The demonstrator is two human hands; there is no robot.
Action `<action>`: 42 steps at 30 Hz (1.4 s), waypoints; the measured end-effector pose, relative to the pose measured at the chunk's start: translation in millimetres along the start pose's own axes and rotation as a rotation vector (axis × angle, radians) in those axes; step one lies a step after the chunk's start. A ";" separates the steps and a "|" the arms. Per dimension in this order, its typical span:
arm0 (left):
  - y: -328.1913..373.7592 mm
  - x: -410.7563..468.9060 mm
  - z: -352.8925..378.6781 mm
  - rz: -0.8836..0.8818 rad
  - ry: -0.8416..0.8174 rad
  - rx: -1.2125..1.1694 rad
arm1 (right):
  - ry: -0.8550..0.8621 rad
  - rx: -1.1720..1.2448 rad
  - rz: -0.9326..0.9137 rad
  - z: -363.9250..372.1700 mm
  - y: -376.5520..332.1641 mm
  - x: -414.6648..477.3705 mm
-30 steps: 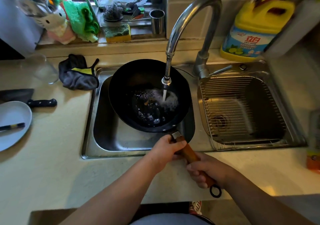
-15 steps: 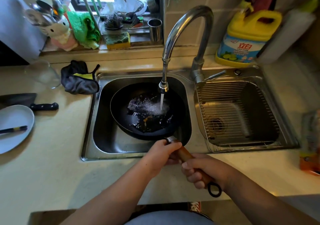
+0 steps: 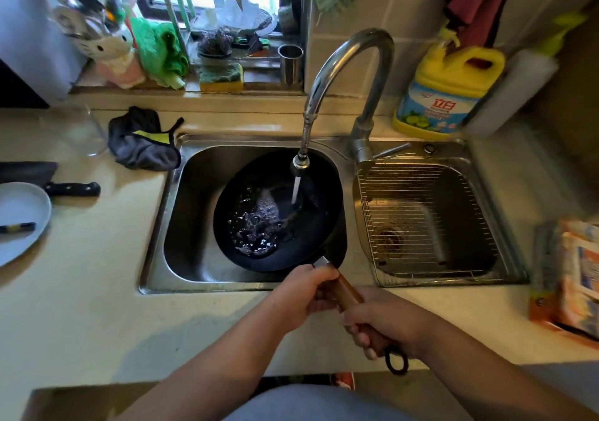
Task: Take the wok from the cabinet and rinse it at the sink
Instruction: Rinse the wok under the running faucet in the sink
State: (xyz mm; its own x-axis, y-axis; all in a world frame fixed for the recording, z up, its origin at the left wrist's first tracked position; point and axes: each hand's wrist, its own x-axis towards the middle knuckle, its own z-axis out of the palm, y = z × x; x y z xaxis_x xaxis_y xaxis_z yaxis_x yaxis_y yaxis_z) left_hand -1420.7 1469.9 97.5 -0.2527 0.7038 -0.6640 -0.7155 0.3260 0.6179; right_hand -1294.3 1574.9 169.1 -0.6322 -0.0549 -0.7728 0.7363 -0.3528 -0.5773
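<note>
At the far left a pale plate (image 3: 22, 223) lies on the counter (image 3: 81, 291) with a dark stick-like utensil resting on it, and a black-handled knife (image 3: 69, 189) lies just behind it. Further right a dark grey cloth (image 3: 142, 143) with a yellow patch sits bunched at the back corner of the sink (image 3: 191, 213).

The wok (image 3: 278, 213) is in the left basin of the sink, held tilted, its far rim under the tap (image 3: 343, 74). It is black and round with a deep, smooth bowl; its inner surface is wet and glossy, with a shallow pool of bubbling water gathered low on the left side. A thin stream of water falls from the tap's nozzle onto the bowl's right side. A metal collar joins the bowl to a long brown wooden handle (image 3: 348, 292) that reaches over the sink's front edge and ends in a black hanging loop.

The left hand (image 3: 303, 294) is closed around the handle close to the collar. The right hand (image 3: 382, 325) grips it nearer the loop.

To the right, a wire rack (image 3: 424, 216) sits in the right basin, and a yellow detergent bottle (image 3: 444, 90) stands behind it.
</note>
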 end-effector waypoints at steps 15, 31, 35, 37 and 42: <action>-3.2 6.1 -5.0 0.008 0.062 -0.201 | 0.022 -0.191 -0.098 -23.7 15.2 27.7; 15.6 2.1 -9.9 0.166 0.395 -0.056 | -0.285 0.002 -0.110 -26.7 3.5 72.2; 22.1 0.3 -12.6 0.179 0.456 -0.003 | -0.393 0.116 -0.122 -20.3 0.2 79.1; 25.1 -1.6 -13.8 0.190 0.473 0.016 | -0.438 0.191 -0.115 -16.3 0.7 80.9; 29.4 -10.7 -16.3 0.171 0.504 0.127 | -0.513 0.410 -0.071 -3.8 7.7 78.4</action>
State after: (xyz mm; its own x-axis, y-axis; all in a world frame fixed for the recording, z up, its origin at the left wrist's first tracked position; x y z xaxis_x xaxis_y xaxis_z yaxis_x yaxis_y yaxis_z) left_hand -1449.7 1461.7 116.0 -0.6616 0.3737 -0.6501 -0.5606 0.3293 0.7598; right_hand -1337.3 1571.4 103.1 -0.7852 -0.4207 -0.4543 0.6013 -0.6934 -0.3971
